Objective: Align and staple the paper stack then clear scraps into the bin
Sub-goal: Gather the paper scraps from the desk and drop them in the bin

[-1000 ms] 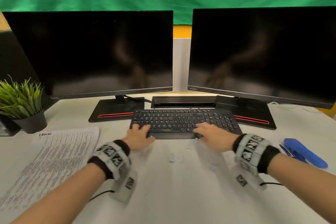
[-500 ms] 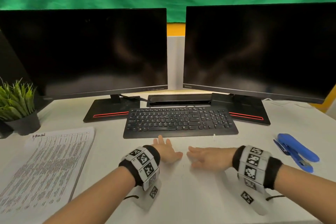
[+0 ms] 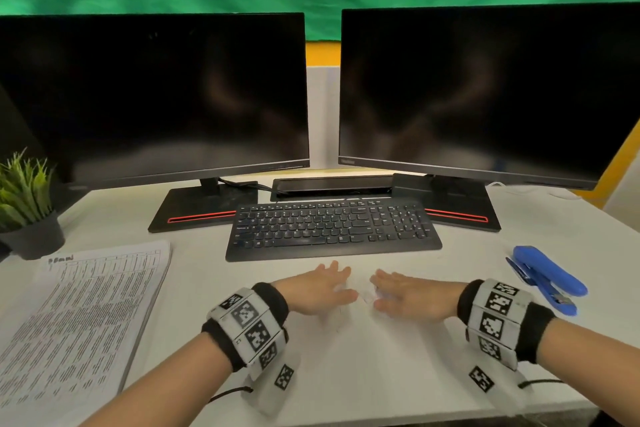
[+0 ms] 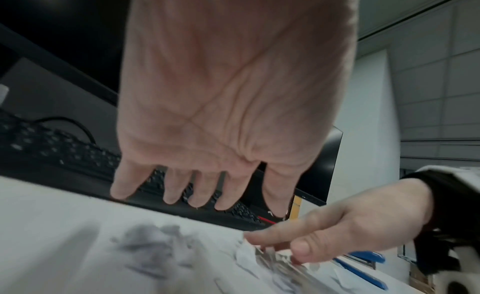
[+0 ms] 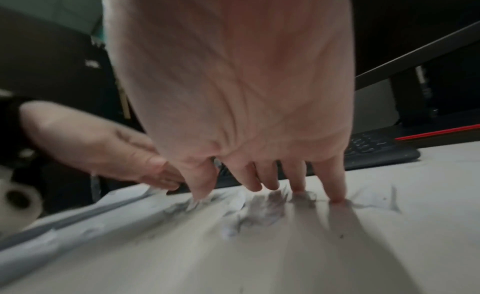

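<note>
Small white paper scraps (image 3: pixel 364 297) lie on the white table in front of the keyboard, between my two hands. My left hand (image 3: pixel 320 289) lies flat beside them with straight fingers. Facing it, my right hand (image 3: pixel 403 295) presses straight fingers onto the scraps (image 5: pixel 262 201). In the left wrist view my left palm (image 4: pixel 207 160) hovers over crumpled scraps (image 4: pixel 153 245), and my right hand (image 4: pixel 337 230) touches more scraps. The printed paper stack (image 3: pixel 79 315) lies at the left. The blue stapler (image 3: pixel 547 277) rests at the right. No bin is in view.
A black keyboard (image 3: pixel 332 229) sits just beyond my fingertips, with two dark monitors (image 3: pixel 156 97) behind it. A potted plant (image 3: pixel 27 208) stands at the far left. The table's front edge (image 3: pixel 450 416) runs close under my forearms.
Both hands came off the keyboard, pulled back toward me and drew together, sweeping the scraps into the gap between them. The paper stack and stapler stayed put.
</note>
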A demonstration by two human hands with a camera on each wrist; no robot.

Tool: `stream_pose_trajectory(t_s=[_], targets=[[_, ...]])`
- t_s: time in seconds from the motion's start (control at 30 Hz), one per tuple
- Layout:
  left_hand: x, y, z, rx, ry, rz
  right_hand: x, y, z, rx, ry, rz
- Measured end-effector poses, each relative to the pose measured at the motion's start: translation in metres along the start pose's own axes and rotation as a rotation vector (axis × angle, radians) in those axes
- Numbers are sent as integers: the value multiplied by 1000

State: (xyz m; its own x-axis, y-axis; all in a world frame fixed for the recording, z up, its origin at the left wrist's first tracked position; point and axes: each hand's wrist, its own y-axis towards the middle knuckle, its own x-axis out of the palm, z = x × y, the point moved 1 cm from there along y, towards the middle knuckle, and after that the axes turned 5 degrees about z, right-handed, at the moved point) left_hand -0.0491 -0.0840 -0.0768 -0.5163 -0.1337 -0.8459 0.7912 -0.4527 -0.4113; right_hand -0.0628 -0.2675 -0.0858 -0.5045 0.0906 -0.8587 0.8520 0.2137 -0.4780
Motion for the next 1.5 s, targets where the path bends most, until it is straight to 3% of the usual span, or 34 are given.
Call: stream_pose_trajectory(t_s=[0.17,0.27,0.4,0.5,0.63,0.77,0.87,0.97,1.17,1.3,1.5], targets=[[0,-47,-36,-96,58,139,-20,-1,51,211,110,206],[11,-76,-65,-260,124,129,-16,-1,60,276,123,167],[33,-108,-92,-451,43,115,-3,-2,27,178,64,104],[53,-116,-98,-511,14,44,8,-1,-5,54,33,44],[71,-106,-88,-491,22,5,11,-8,-13,-73,61,36],[62,-76,-69,-402,56,4,4,-34,19,30,43,97],[50,-51,-49,-342,70,-23,8,-56,42,170,30,40],[42,-28,-31,-298,79,-42,18,-67,38,173,29,-10],[24,-11,-16,-152,1,24,23,-28,-7,9,26,12],[3,-9,-32,-175,70,152,1,6,-17,15,33,137],[-1,22,-44,-221,262,81,12,18,-26,-17,-11,34]])
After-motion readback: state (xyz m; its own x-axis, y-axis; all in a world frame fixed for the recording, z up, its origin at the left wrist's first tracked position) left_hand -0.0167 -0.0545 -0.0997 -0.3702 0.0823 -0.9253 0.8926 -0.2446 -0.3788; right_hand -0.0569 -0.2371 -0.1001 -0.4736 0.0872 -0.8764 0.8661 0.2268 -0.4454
